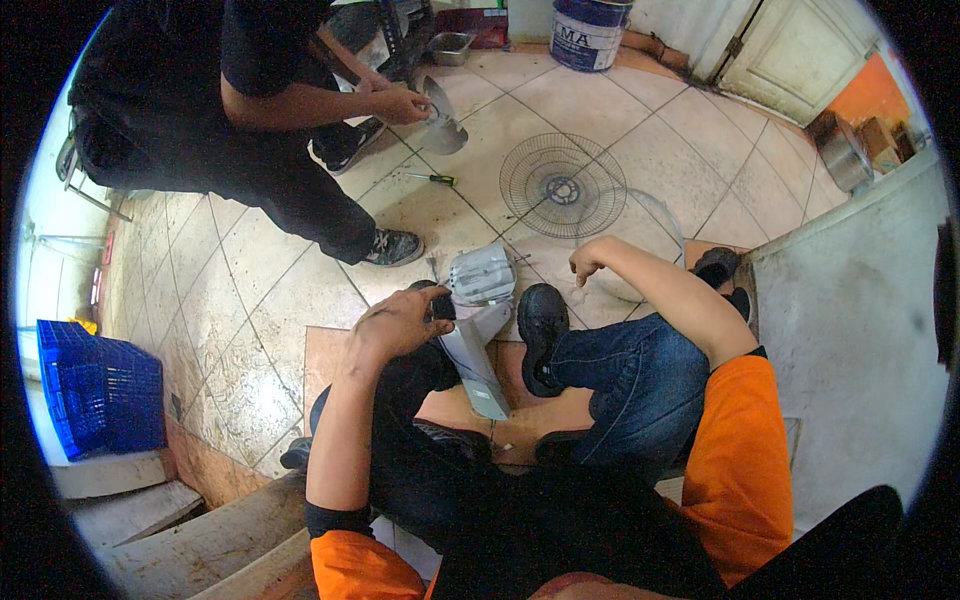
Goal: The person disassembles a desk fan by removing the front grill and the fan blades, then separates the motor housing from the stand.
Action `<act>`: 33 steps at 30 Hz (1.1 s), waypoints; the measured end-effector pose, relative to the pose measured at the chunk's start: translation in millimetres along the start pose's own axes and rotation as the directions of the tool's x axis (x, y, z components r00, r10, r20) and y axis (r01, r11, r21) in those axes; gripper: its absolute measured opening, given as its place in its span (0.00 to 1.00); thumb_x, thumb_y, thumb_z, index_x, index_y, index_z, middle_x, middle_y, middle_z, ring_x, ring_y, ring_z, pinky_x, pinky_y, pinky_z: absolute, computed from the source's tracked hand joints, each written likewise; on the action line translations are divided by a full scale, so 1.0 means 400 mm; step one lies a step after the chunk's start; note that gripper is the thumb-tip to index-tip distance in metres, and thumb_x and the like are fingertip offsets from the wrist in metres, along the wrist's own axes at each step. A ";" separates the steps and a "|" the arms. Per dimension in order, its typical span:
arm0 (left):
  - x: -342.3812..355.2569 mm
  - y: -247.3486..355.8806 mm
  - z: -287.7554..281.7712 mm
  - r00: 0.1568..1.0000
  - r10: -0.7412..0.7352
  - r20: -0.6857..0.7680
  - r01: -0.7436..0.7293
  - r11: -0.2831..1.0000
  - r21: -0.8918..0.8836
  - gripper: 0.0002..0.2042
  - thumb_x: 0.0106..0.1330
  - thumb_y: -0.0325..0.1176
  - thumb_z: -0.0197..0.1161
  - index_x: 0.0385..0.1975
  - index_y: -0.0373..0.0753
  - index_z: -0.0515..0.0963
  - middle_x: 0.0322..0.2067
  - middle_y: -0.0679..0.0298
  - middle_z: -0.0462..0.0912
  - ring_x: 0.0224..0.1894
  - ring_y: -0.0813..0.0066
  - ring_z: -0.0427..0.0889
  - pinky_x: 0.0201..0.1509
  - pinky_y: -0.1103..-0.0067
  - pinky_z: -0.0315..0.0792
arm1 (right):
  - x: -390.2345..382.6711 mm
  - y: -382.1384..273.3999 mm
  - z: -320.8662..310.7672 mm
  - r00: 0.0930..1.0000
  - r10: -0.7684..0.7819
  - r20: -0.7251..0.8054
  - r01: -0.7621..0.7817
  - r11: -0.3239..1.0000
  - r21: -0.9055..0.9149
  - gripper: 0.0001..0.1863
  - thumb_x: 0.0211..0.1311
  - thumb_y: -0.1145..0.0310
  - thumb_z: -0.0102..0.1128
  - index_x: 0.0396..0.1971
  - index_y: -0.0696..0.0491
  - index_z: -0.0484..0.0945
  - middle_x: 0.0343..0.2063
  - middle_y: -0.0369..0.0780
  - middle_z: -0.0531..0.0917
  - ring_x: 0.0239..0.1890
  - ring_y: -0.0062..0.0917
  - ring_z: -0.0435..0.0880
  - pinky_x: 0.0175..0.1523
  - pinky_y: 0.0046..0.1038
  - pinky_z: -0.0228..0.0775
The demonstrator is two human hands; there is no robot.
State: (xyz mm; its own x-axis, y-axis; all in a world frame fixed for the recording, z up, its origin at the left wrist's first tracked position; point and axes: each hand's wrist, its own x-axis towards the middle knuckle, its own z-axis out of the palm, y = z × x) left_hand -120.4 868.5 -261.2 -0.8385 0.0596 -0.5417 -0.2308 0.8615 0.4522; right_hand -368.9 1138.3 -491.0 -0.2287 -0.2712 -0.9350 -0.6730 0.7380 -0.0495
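Between my feet stands a grey fan body (pixel 480 365), with a pale, rounded motor housing (pixel 482 276) at its far end. My left hand (pixel 405 320) is over its left side, index finger and thumb apart. Its fingertips reach the edge of the housing; whether they touch it I cannot tell. My right hand (pixel 590 258) hangs past my right knee with loosely bent fingers, and I see nothing held in it. A round wire fan grille (pixel 563 187) lies on the tiles beyond it.
A co-worker (pixel 230 130) in dark clothes bends at far left, holding a grey, curved part (pixel 443 120). A screwdriver (pixel 432 178) lies on the floor. Around us are a blue crate (pixel 105 395), a paint bucket (pixel 588 38), a metal tray (pixel 450 48) and a low wall (pixel 850 300).
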 end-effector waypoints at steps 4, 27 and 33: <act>0.008 -0.013 0.009 1.000 0.009 -0.007 -0.009 1.000 -0.013 0.28 0.59 0.43 0.67 0.59 0.43 0.71 0.42 0.49 0.82 0.50 0.52 0.80 0.54 0.66 0.72 | -0.024 0.012 -0.009 0.999 -0.040 -0.037 0.039 0.999 -0.014 0.36 0.52 0.54 0.68 0.59 0.57 0.71 0.52 0.47 0.79 0.49 0.41 0.81 0.51 0.40 0.74; 0.063 0.069 -0.015 0.997 -0.035 0.071 0.031 0.998 0.058 0.27 0.63 0.44 0.63 0.61 0.45 0.68 0.52 0.48 0.76 0.55 0.50 0.75 0.58 0.65 0.69 | 0.223 -0.013 0.440 0.367 0.180 -0.913 0.028 0.978 0.205 0.15 0.49 0.58 0.67 0.35 0.51 0.83 0.42 0.40 0.79 0.55 0.32 0.70 0.63 0.50 0.50; 0.074 0.084 -0.041 0.994 -0.070 0.079 0.066 0.996 0.053 0.26 0.63 0.43 0.63 0.61 0.42 0.68 0.51 0.47 0.78 0.55 0.50 0.75 0.58 0.64 0.69 | 0.241 0.006 0.451 0.422 0.081 -0.903 -0.021 0.997 0.079 0.22 0.45 0.54 0.70 0.38 0.53 0.81 0.39 0.40 0.80 0.51 0.34 0.72 0.61 0.50 0.51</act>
State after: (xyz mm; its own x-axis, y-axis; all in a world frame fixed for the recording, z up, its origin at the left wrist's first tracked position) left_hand -161.0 891.0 -250.6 -0.7789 0.0391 -0.6259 -0.2588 0.8891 0.3775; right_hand -265.7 1225.4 -644.5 -0.7861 -0.6128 -0.0814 -0.6101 0.7902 -0.0571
